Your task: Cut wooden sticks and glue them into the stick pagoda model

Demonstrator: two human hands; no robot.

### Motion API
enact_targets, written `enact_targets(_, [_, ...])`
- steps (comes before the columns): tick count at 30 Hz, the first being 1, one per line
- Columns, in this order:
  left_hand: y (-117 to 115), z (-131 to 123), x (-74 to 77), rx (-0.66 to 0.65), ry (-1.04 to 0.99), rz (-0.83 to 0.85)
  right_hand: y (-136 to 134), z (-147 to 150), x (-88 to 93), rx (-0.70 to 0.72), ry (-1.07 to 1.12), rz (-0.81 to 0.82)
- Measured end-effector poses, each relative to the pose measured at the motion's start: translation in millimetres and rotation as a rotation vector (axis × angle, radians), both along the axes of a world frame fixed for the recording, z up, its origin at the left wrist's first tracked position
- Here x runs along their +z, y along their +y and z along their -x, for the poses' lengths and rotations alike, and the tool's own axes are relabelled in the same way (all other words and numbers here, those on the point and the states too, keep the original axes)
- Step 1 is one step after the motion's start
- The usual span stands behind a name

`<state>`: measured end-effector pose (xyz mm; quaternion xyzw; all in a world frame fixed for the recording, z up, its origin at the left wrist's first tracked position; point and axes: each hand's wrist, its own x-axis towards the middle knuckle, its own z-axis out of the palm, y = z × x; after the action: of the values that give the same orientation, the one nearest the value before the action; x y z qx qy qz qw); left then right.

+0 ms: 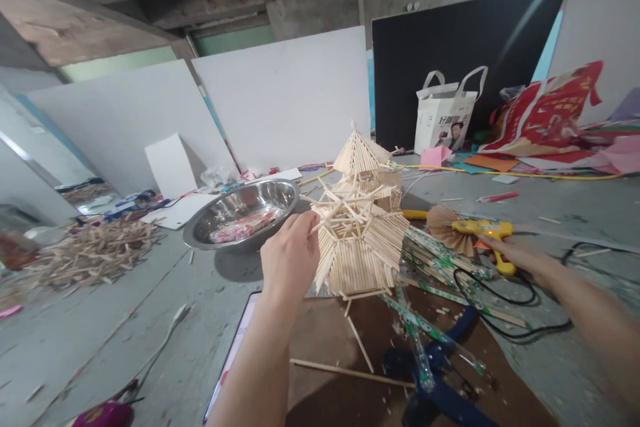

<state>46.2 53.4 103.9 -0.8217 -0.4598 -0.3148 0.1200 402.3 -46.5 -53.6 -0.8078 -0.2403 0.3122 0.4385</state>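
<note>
A tiered pagoda model point(365, 260), built from thin pale wooden sticks, stands in front of me with a pointed roof on top. My left hand point(291, 255) is closed at the left edge of its upper part, fingertips pinched where loose-looking sticks cross. Whether it grips one stick or the frame itself is hidden. On the right, my right hand point(523, 255) is at the handle of a yellow glue gun point(483, 228), touching or overlapping it. That arm is blurred, and how the fingers close is unclear.
A steel basin point(200, 220) holding wrapped packets stands left of the model. Stick packets point(440, 260), a black cable point(543, 330) and a blue tool point(445, 387) lie on the right. A phone point(235, 353) is beside my left forearm. A stick pile point(105, 250) lies far left.
</note>
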Motion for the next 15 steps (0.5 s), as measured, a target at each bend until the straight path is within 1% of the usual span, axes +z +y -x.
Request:
enact_targets(3, [-0.3, 0.1, 0.6, -0.008, 0.001, 0.007, -0.3, 1.5, 2.2, 0.017, 0.058, 0.0])
enact_targets(8, [-1.0, 0.2, 1.6, -0.008, 0.002, 0.014, -1.1, 3.6, 5.6, 0.006, 0.075, -0.003])
enact_targets(15, [-0.4, 0.2, 1.2, -0.008, -0.004, 0.019, 0.6, 2.7, 3.7, -0.007, 0.105, -0.015])
